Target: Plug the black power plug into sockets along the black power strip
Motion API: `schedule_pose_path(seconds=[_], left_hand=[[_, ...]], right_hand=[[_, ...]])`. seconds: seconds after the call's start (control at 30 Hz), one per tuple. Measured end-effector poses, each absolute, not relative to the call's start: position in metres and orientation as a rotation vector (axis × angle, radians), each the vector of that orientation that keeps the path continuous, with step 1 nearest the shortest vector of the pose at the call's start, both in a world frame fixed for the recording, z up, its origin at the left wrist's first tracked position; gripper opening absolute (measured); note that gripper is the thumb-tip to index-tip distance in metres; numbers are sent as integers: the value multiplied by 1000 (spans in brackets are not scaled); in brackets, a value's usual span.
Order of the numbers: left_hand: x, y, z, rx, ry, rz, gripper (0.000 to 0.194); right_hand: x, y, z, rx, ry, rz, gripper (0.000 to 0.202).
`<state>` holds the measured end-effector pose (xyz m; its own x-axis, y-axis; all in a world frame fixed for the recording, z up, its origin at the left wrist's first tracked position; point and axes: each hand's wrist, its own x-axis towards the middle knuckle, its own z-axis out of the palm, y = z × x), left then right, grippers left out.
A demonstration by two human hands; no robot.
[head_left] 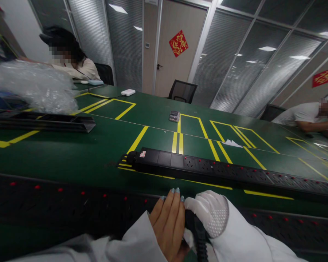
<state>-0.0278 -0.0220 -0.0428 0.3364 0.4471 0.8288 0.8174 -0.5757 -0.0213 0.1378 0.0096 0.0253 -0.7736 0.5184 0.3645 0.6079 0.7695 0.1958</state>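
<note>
My right hand, in a white glove with rubber dots, is closed around a black power plug, and its thick black cable runs down toward me. Bare and with pale blue nails, my left hand lies against the plug's left side, its fingers straight and together. The thumb side and palm are mostly hidden. Both hands are over a long black power strip with red indicator dots, which crosses the table nearest me. Where the plug's tip meets the strip cannot be seen.
Beyond my hands lies a second black power strip. An open black channel and crumpled clear plastic wrap occupy the left. Yellow tape marks the green table. One person sits back left, another at right.
</note>
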Motion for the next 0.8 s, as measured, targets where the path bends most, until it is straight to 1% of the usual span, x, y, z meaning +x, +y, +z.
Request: schedule_pose_path(seconds=[0.23,0.37,0.5,0.67,0.8], left_hand=[[-28,-22,-42,-2178,-1106,-1117,50],[-29,-23,-41,-2191,-1130,-1086,47],[-30,-24,-42,-2184,-1111,-1066,45],[-29,-24,-43,-2185,-1131,-1089,46],[-27,-24,-45,-2175,-1131,-1125,48]], right_hand=[[135,11,24,-876,-2656,-477,29],[134,12,24,-852,-2635,-478,33],[136,12,21,-838,-2618,-475,33],[137,13,16,-846,-2623,-485,36],[133,12,13,-796,-2546,-570,30]])
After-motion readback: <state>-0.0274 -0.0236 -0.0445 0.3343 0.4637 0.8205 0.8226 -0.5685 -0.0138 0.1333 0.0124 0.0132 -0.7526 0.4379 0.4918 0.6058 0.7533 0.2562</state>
